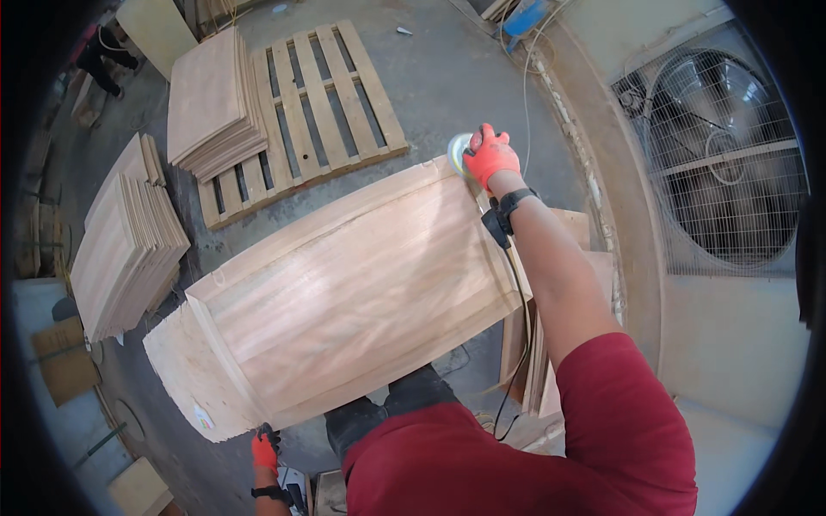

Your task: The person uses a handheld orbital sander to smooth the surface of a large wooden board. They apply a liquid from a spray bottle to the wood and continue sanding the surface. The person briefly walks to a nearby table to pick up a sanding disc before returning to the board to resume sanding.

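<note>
My right hand (493, 158), in a red glove, grips a round sander (461, 155) with a pale disc. It sits at the far right corner of a large wooden panel (353, 292). The panel lies slantwise in front of me, with raised strips along its edges and a pale board (185, 370) under or beside its left end. At the near left corner, my left hand (266, 447), also in a red glove with dark fingertips, is closed on the panel's edge. Its fingers are partly hidden. Both wrists wear black straps, and a dark cord hangs from the right one.
Beyond the panel lies a slatted wooden pallet (331, 103) with a stack of thin boards (211, 99) on it. Another stack (129, 249) stands at left. A caged fan (723, 155) is at the right wall. More boards (538, 361) stand beneath my right arm. A person (105, 60) is far left.
</note>
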